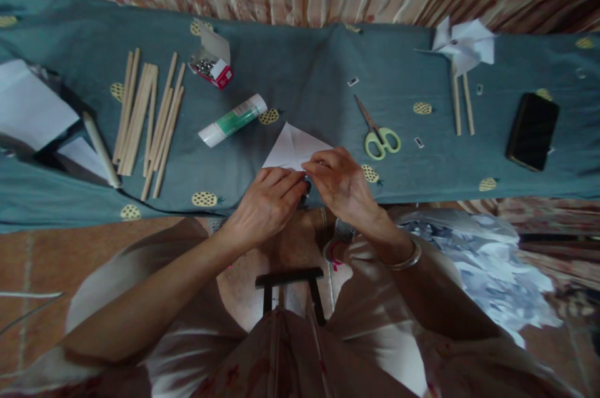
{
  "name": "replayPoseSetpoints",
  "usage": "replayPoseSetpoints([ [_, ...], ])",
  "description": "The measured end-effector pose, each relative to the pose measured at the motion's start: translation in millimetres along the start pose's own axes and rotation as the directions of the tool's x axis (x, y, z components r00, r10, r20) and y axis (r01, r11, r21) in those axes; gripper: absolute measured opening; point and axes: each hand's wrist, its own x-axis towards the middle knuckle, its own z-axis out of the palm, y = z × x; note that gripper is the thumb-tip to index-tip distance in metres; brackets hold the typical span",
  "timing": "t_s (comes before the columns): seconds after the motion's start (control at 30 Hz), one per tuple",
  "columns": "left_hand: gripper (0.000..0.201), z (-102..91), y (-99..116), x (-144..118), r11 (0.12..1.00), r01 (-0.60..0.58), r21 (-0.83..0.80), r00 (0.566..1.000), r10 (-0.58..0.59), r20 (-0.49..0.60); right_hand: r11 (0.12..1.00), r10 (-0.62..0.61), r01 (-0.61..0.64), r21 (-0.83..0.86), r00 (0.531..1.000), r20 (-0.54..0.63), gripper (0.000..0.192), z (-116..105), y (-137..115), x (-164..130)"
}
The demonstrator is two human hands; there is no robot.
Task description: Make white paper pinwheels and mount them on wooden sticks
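Both hands pressing a fold into white paper at the near table edge.

We find the left hand (267, 201) and right hand (340, 182) with fingers closed narrow on the folded paper (293, 148), a flat white triangle on teal cloth (304, 67). We judge creasing is in hand; the next move calls for firm, even pressure along the edge. Beyond lie a smooth glue stick (232, 120), green-handled scissors (377, 132), pale wooden sticks (147, 117) (loosely piled) and a finished pinwheel (464, 45).
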Motion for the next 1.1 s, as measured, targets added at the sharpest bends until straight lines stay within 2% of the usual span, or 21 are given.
replayPoseSetpoints([
  [0.2,0.025,0.9,0,1,1.0,0.006,0.004,0.999,-0.006,0.035,0.995,-0.036,0.033,-0.092,0.999,-0.023,0.026,4,-6,1],
  [0.47,0.022,-1.0,1,3,1.0,0.01,-0.013,0.999,-0.009,0.031,0.992,0.018,-0.015,-0.124,0.999,0.027,0.024,16,-13,7],
  [0.7,0.027,-1.5,0,3,1.0,0.021,0.009,0.995,-0.022,0.096,0.998,0.052,-0.051,-0.022,0.998,0.024,0.026,19,-12,7],
  [0.93,0.023,-1.5,-1,6,0.999,0.001,0.045,0.999,-0.003,0.053,0.984,0.117,-0.107,0.141,0.991,-0.065,0.04,6,8,1],
  [1.1,0.021,-2.3,-1,6,0.999,0.001,0.053,0.999,-0.004,0.048,0.976,0.191,-0.179,0.122,0.978,-0.089,0.039,4,20,4],
])
